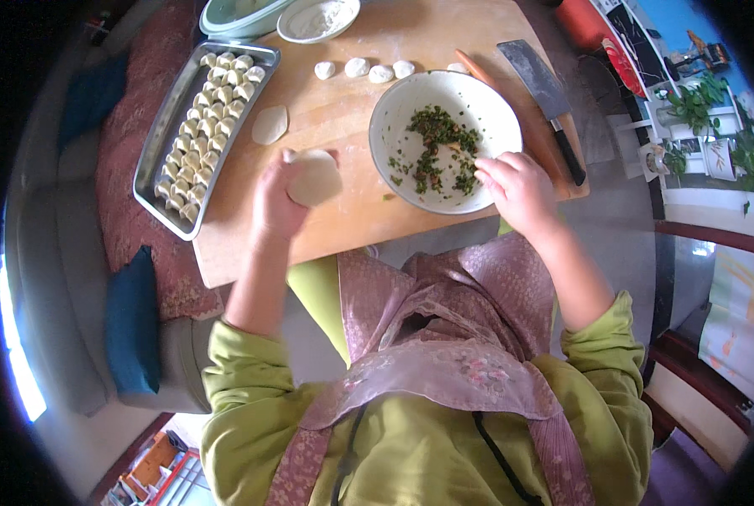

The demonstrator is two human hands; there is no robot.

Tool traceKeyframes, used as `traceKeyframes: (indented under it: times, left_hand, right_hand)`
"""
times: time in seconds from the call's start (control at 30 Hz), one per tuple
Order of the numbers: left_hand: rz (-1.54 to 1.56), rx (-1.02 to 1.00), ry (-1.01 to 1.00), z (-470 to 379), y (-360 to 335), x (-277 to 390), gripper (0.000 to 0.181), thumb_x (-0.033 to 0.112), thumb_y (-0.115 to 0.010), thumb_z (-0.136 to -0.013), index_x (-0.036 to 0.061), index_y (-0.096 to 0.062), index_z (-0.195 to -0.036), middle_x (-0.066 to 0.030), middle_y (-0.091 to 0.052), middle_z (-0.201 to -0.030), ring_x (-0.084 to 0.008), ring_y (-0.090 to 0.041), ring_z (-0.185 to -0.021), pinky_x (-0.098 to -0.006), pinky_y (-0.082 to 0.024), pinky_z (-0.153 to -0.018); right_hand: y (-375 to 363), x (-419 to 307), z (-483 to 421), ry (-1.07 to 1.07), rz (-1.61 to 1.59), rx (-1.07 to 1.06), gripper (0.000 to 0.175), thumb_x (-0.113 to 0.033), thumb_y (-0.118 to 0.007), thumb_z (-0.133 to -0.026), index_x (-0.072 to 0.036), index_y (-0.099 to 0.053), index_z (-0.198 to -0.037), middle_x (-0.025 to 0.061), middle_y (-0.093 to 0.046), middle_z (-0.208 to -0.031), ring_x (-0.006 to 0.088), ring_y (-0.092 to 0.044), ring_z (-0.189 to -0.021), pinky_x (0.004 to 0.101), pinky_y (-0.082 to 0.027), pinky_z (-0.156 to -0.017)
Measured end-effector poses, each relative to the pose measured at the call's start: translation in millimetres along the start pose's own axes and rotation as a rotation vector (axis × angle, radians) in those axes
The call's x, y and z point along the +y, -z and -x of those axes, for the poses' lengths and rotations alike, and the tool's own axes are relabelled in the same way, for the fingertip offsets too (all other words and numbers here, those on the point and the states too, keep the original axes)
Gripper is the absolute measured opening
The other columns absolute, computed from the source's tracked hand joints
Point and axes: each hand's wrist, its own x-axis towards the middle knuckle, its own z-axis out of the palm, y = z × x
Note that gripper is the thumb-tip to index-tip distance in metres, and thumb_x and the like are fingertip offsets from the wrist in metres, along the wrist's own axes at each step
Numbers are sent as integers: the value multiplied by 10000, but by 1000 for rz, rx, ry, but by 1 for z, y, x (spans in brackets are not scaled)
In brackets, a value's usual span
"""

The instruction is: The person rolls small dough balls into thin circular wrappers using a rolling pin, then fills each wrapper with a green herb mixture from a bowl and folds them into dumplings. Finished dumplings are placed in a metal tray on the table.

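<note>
In my left hand [282, 193] lies a round dough wrapper [315, 178], held flat across the fingers above the wooden board. My right hand [516, 186] is over the near right rim of a white bowl [389, 120]. Its thumb and fingertips are pinched together, and whether they hold a thin utensil cannot be made out. Chopped green filling [437, 129] is spread in patches over the bowl's bottom. Another flat wrapper [270, 124] rests on the board beyond my left hand. Several dough pieces [356, 67] sit in a row behind the bowl.
A metal tray [146, 183] at the left holds rows of folded dumplings [198, 133]. At the board's [238, 253] right lie a cleaver [535, 79] and a wooden rolling pin [473, 65], partly behind the bowl. A flour bowl [318, 19] and pale green basin [238, 22] stand at the back.
</note>
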Motion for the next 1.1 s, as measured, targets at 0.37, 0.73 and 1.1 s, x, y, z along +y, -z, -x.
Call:
traceKeyframes:
  times: [0.37,0.73,1.1]
  left_hand:
    - [224,220,143,83,-41,-101,352,220,-576,-942,25,-542,-1233,-114,-635,-1156,-237,-617,-1055,-406,-495,-947]
    - [547,120,341,94,-52,-122,385,240,-484,-989,-21,-523,-1269,-153,-605,-1262,-272,-589,-1160,-390,-457,-1032]
    - [451,246,378,99,-58,-121,381,205,-451,-990,-31,-502,-1284,-165,-600,-1256,-295,-583,-1167,-417,-459,-1030]
  right_hand:
    - [5,-29,33,59,-80,200,109,-100,-666,-864,-51,-678,-961,85,-608,-778,273,-594,-706,376,-482,-631]
    - [-1,-42,57,-509,-704,347,190,-151,-593,-977,-3,-687,-1050,-29,-571,-781,58,-484,-671,219,-415,-611]
    - [-21,-33,42,80,164,117,249,-156,-693,-821,-109,-667,-1065,54,-585,-845,278,-580,-841,386,-486,-717]
